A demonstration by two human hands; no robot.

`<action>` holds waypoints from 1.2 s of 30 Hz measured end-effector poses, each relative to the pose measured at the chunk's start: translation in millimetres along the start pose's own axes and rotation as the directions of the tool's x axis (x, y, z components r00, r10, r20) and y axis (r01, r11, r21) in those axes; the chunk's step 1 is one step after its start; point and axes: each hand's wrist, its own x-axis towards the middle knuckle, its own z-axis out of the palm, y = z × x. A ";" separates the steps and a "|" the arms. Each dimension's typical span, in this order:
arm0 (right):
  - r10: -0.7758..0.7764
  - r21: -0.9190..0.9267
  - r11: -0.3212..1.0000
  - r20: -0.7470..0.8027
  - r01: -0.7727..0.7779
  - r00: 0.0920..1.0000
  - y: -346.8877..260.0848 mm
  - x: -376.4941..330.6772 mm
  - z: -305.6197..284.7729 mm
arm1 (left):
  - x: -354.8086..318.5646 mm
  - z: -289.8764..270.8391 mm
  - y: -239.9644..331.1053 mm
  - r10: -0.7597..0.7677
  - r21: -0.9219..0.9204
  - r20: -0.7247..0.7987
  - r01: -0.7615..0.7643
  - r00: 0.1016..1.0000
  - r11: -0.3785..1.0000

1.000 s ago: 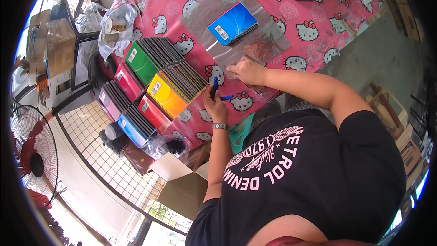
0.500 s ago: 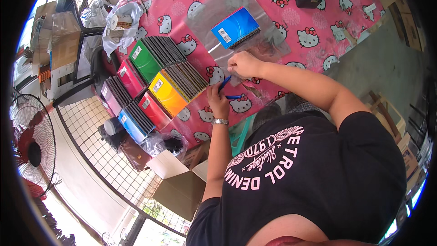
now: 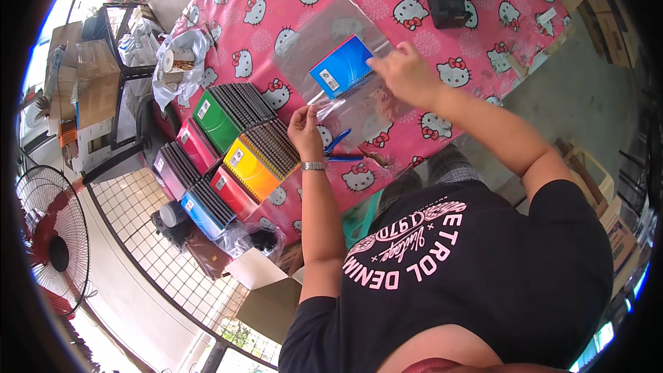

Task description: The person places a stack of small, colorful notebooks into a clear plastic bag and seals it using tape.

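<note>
A blue spiral-bound notebook lies on a clear plastic sheet spread over the table. My left hand pinches the sheet's near edge, just below the notebook's lower left corner. My right hand is over the sheet at the notebook's right end, fingers curled and a fingertip by its edge; what they hold, if anything, is hidden. Blue-handled pliers or cutters lie beside my left hand, partly beneath the plastic. To the left stand stacks of spiral notebooks: green, yellow, red, pink, purple and blue.
The table wears a pink cartoon-patterned cover. At its far side is a black tape dispenser. A white plastic bag sits at the left edge. A fan and an open cardboard box are lower left.
My right hand has moved right and farther away, from the sheet's near edge to the notebook's right end. My left hand has left the pliers and moved up-left to the plastic.
</note>
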 end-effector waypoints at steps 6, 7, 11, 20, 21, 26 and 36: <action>0.142 0.662 0.600 0.464 -0.449 0.875 85.4 55.9 1.5 | 5.7 22.1 -5.9 0.393 0.543 -0.319 -0.174 0.863 0.822; 0.140 0.656 0.619 0.448 -0.431 0.883 98.5 56.4 15.6 | -4.1 40.2 0.6 0.645 0.757 -0.284 -0.248 0.709 0.605; 0.099 0.639 0.552 0.588 -0.536 0.803 103.1 69.1 21.1 | -39.0 92.2 0.2 0.372 0.793 0.521 -0.597 0.768 0.121; -0.213 0.355 0.928 0.261 0.112 0.942 3.5 115.8 57.6 | -33.9 116.7 -3.0 0.243 0.834 0.427 -0.484 0.871 0.266; -0.234 0.340 0.928 0.221 0.150 0.947 1.4 110.3 55.2 | -32.8 115.9 -2.5 0.247 0.836 0.427 -0.484 0.870 0.258; -0.189 0.319 0.948 0.514 0.018 0.837 3.6 156.3 34.5 | -32.0 109.5 0.5 0.269 0.848 0.413 -0.475 0.870 0.235; -0.089 0.096 0.989 -0.219 0.112 0.972 85.5 166.5 91.9 | -32.9 112.6 10.4 0.218 0.841 0.432 -0.478 0.875 0.253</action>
